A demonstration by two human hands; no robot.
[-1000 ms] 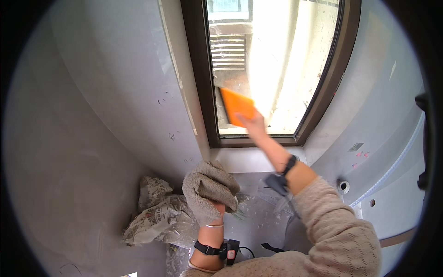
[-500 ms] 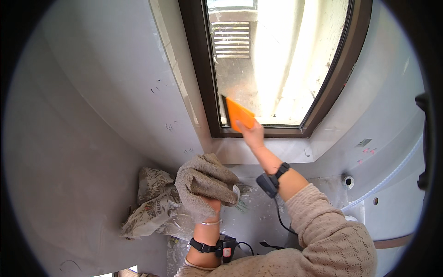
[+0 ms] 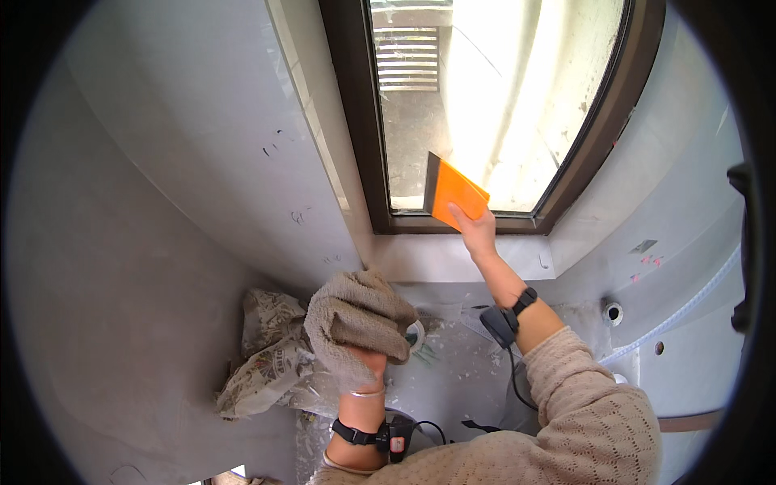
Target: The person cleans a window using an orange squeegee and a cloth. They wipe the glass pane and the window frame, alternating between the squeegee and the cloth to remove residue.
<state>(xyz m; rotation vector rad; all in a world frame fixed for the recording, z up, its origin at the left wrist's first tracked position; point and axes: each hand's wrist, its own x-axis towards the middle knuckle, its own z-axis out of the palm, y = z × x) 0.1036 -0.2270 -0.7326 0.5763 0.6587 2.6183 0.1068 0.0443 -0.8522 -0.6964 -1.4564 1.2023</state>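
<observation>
An orange squeegee (image 3: pixel 459 194) with a dark rubber edge is gripped in my right hand (image 3: pixel 475 228). Its blade stands against or just in front of the lower part of the window glass (image 3: pixel 416 133), near the bottom of the dark brown frame (image 3: pixel 356 113); whether it touches cannot be made out. My left hand (image 3: pixel 368 364) clutches a bunched grey-brown towel (image 3: pixel 356 311) below the sill, and the cloth covers most of its fingers. Both wrists carry black straps with small devices.
Below the window runs a pale sill (image 3: pixel 461 257). A crumpled printed bag (image 3: pixel 271 368) lies left of the towel. Debris dots the grey floor (image 3: pixel 461 364). To the right are a round pipe opening (image 3: pixel 613 314) and a translucent hose (image 3: pixel 679 311).
My right hand has moved the squeegee to the right along the bottom of the glass. The towel in my left hand has stayed nearly still.
</observation>
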